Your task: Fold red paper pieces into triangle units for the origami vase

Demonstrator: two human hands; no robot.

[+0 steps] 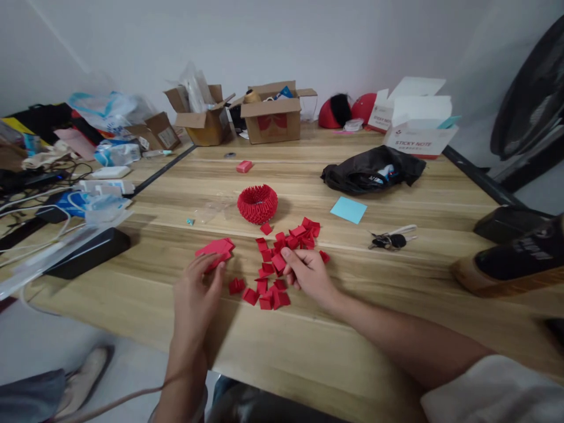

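My right hand (311, 273) is closed in a pinch on a small folded red paper piece (278, 262), just over a loose heap of similar pieces (275, 298). To the left, my left hand (197, 288) rests with thumb and fingers apart at a few flat red paper slips (224, 247); its fingertips partly cover them. Behind the heap stands a round red bowl (258, 205) built from many folded paper pieces. One single red piece (265, 228) lies right in front of the bowl.
A blue sticky note (349, 210), keys (388, 239) and a black bag (372, 170) lie to the right, near a bottle (511, 258). Cardboard boxes (273, 120) and a sticky note box (418, 138) line the back. Cables and a black block (90, 252) occupy the left.
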